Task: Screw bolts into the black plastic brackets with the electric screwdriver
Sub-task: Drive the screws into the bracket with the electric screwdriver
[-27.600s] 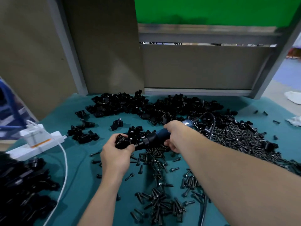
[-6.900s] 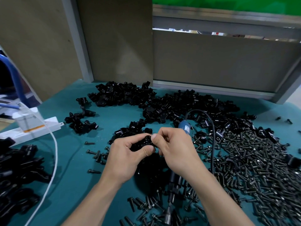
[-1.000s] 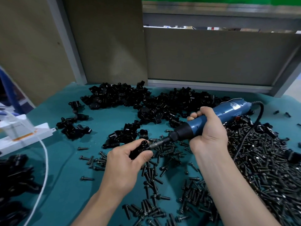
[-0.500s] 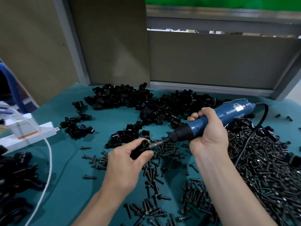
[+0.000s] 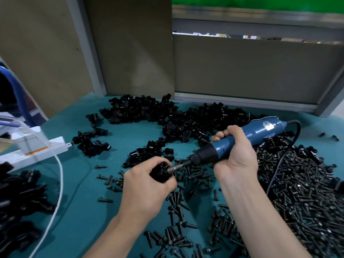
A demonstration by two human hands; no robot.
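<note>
Left hand grips a bracket, right hand grips the screwdriver; I fear its slanted bit slipping off.

This is looking like a factory assembly workstation rather than a home or an office. A bench covered in teal matting is carrying bulk stock: black plastic brackets are lying in loose heaps along the back and left, and black bolts are spreading by the hundred across the right side. A corded blue electric screwdriver is being held over it, a white power strip is sitting at the left edge, and plain grey-brown partition panels in metal framing are closing the station in.
</note>
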